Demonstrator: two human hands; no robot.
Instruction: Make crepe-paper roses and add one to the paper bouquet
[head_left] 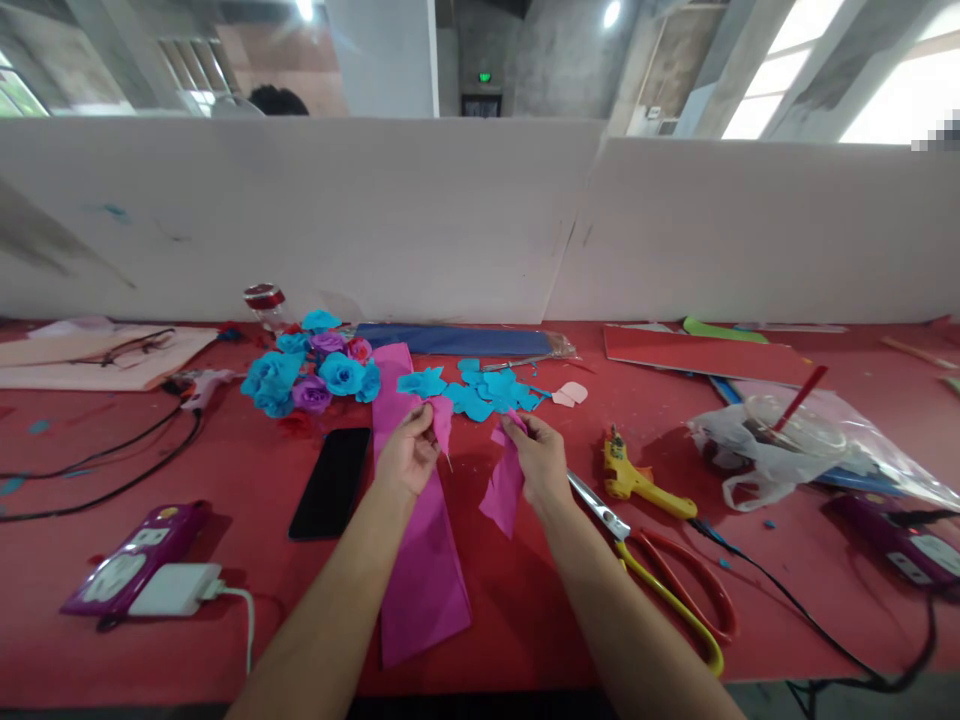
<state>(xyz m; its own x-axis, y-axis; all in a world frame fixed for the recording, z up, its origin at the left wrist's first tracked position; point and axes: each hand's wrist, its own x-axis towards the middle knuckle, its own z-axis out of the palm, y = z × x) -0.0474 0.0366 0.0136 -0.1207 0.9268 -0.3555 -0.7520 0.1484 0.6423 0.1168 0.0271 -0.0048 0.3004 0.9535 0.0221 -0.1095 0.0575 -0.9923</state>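
Observation:
My left hand [409,450] pinches a small piece of pink crepe paper [442,422], and a thin point sticks out below it. Another torn-edged strip of pink crepe paper [504,490] hangs from the closed fingers of my right hand [541,455]. The two pieces are apart. Under my left hand lies a long folded sheet of magenta crepe paper [424,590]. Just beyond my hands are cut blue paper petals [480,390] and pale pink petals [571,393]. To the left stands a bunch of blue, purple and red paper flowers [311,370].
A black phone [330,485] and a purple power strip [139,560] lie left. Scissors [660,570] with red and yellow handles and a yellow glue gun [637,475] with a cord lie right. Farther right, a cup in a plastic bag [780,440] holds a red straw. A white partition [300,220] closes the back.

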